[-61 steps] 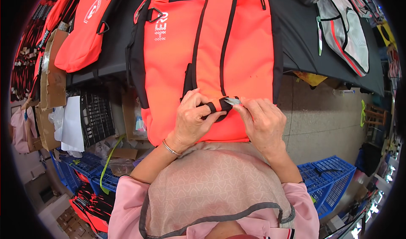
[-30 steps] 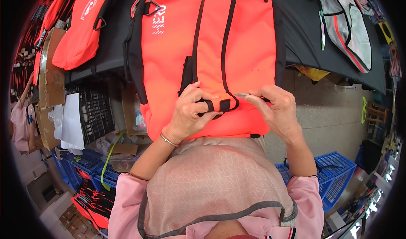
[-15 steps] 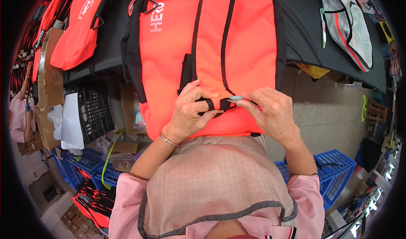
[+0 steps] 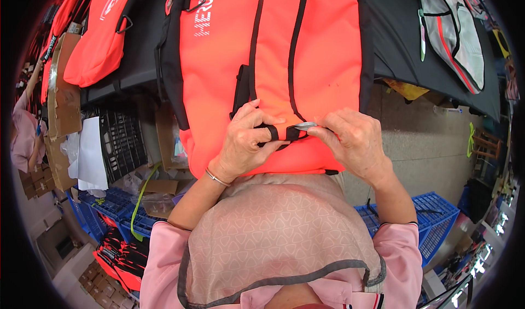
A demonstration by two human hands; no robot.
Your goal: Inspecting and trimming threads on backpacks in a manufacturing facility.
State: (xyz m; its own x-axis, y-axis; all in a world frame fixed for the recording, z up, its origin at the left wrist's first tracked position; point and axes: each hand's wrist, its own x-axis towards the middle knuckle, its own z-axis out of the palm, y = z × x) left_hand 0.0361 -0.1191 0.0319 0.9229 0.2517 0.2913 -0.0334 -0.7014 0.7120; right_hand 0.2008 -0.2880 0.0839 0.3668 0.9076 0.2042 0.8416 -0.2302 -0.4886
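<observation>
A bright coral backpack [image 4: 219,90] with black side panels lies on the black table in front of me, its lower end against my apron. Down its middle runs a padded shoulder strap [image 4: 276,46] edged in black. My left hand [image 4: 249,139] pinches the strap's lower end, where black webbing [image 4: 268,129] loops past the fingers. In my right hand [image 4: 353,142] are small silver thread snips [image 4: 305,126]; most of their body is hidden by the fingers. The snips' pointed tip touches the black webbing at the strap end, close to the left fingertips.
Another coral bag [image 4: 101,46] lies at the table's left, beside a cardboard box [image 4: 64,90]. A grey mesh piece [image 4: 451,35] rests at the right. Blue crates [image 4: 432,221] stand low on both sides. At far left another person's pink sleeve [image 4: 27,134] shows.
The right hand and the snips' tip have shifted very slightly. The view has moved a little, and both hands keep their grips. At far left the other person's arm has moved.
</observation>
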